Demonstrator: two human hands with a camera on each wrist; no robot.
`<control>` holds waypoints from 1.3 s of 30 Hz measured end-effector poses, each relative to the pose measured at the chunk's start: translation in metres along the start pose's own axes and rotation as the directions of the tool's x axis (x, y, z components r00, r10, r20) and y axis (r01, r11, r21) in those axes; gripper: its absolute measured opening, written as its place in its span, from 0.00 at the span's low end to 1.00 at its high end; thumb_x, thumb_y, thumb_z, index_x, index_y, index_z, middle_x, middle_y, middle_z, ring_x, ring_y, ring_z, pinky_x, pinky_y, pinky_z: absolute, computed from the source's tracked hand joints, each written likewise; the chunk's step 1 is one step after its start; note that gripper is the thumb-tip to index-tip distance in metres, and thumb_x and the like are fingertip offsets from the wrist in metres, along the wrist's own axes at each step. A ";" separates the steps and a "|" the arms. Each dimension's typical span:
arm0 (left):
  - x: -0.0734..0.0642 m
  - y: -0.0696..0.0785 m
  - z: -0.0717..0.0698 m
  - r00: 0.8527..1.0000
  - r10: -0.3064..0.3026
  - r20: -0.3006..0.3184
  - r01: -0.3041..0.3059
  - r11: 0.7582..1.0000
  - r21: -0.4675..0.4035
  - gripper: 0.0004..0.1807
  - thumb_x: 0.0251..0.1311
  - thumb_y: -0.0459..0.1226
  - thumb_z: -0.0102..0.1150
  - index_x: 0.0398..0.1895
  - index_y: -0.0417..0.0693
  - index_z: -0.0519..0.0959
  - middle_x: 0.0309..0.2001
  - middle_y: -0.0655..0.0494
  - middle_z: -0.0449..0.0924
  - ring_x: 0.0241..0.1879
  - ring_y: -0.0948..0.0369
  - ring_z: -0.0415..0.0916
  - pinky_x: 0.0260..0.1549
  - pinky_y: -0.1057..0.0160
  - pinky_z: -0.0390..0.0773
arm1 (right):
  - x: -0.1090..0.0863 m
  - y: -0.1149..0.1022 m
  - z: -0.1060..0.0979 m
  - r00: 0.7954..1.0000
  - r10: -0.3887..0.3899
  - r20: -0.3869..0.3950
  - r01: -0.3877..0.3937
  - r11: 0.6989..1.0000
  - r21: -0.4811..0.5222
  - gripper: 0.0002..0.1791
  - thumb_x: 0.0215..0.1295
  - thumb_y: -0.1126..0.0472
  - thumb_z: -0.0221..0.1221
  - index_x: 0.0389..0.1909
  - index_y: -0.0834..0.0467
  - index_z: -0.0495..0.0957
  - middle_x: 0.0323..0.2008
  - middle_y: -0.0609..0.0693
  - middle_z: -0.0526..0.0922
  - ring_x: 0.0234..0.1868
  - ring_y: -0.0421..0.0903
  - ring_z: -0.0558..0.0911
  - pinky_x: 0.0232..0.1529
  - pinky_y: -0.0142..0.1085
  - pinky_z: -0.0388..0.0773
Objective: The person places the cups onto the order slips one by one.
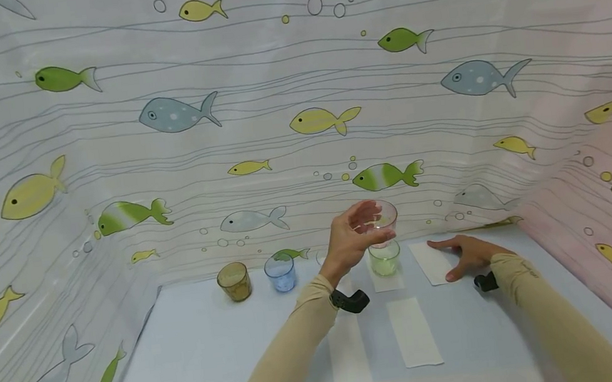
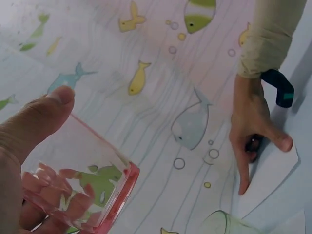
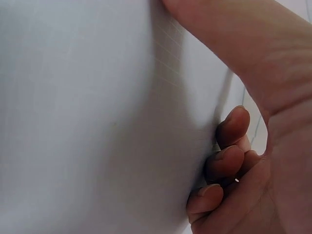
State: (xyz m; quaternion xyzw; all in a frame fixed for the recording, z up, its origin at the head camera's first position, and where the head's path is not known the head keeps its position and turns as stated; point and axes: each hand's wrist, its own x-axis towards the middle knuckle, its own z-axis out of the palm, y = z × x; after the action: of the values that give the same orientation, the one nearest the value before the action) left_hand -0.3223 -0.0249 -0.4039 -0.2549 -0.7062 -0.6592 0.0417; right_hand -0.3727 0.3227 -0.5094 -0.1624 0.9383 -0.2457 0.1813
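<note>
My left hand (image 1: 347, 240) holds a pink-tinted glass (image 1: 387, 214) by its sides, thumb on one side and fingers round the other. In the head view the glass overlaps the top of a green-tinted glass (image 1: 385, 262) standing on a white strip of cloth or paper. In the left wrist view the thick base of the pink glass (image 2: 117, 195) points to the right. My right hand (image 1: 474, 252) rests at the right-hand white strip (image 1: 429, 265). Its thumb and forefinger are spread to that strip's edges, and the other fingers are bent under the palm.
An amber glass (image 1: 234, 282) and a blue glass (image 1: 281, 274) stand at the back left. A clear glass (image 1: 322, 256) is partly hidden behind my left wrist. Two more white strips lie nearer me, one at the left (image 1: 349, 353) and one at the right (image 1: 415, 333). Fish-printed curtains (image 1: 305, 185) enclose the table.
</note>
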 end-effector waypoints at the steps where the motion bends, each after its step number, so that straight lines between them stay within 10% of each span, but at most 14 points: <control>1: 0.001 -0.003 0.004 1.000 -0.004 0.000 0.004 1.000 -0.001 0.35 0.55 0.33 0.81 0.67 0.45 0.79 0.63 0.42 0.84 0.61 0.42 0.82 0.58 0.62 0.84 | 0.000 0.001 0.000 1.000 -0.008 0.001 0.008 1.000 -0.003 0.62 0.44 0.42 0.84 0.80 0.53 0.65 0.74 0.79 0.64 0.74 0.77 0.67 0.70 0.70 0.68; 9: 0.008 -0.029 0.034 0.998 -0.052 -0.036 0.053 0.998 0.039 0.37 0.53 0.36 0.83 0.68 0.49 0.79 0.60 0.49 0.87 0.59 0.58 0.84 0.60 0.57 0.84 | 0.003 0.005 0.002 1.000 0.000 -0.004 0.000 1.000 0.024 0.63 0.43 0.41 0.84 0.81 0.51 0.64 0.75 0.77 0.63 0.75 0.76 0.66 0.72 0.69 0.67; 26: 0.009 -0.059 0.111 0.994 -0.100 -0.031 0.103 0.987 0.121 0.40 0.54 0.41 0.83 0.71 0.48 0.76 0.62 0.52 0.85 0.62 0.61 0.82 0.58 0.71 0.79 | 0.011 0.011 0.000 0.992 0.129 -0.003 -0.129 0.992 -0.002 0.67 0.41 0.37 0.84 0.76 0.69 0.66 0.72 0.77 0.68 0.74 0.77 0.65 0.74 0.70 0.62; 39: 0.011 -0.088 0.146 0.988 -0.150 -0.047 0.153 0.984 0.086 0.41 0.54 0.40 0.83 0.70 0.47 0.74 0.63 0.51 0.84 0.63 0.64 0.80 0.64 0.67 0.78 | 0.010 0.016 0.004 0.999 -0.020 -0.048 0.024 0.996 0.081 0.54 0.42 0.49 0.87 0.67 0.69 0.73 0.64 0.68 0.80 0.65 0.65 0.77 0.70 0.65 0.71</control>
State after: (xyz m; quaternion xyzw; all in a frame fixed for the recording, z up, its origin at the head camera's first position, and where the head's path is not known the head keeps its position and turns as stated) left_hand -0.3278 0.1172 -0.4982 -0.1851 -0.7514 -0.6331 0.0170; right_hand -0.3833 0.3305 -0.5236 -0.1595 0.9297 -0.2894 0.1627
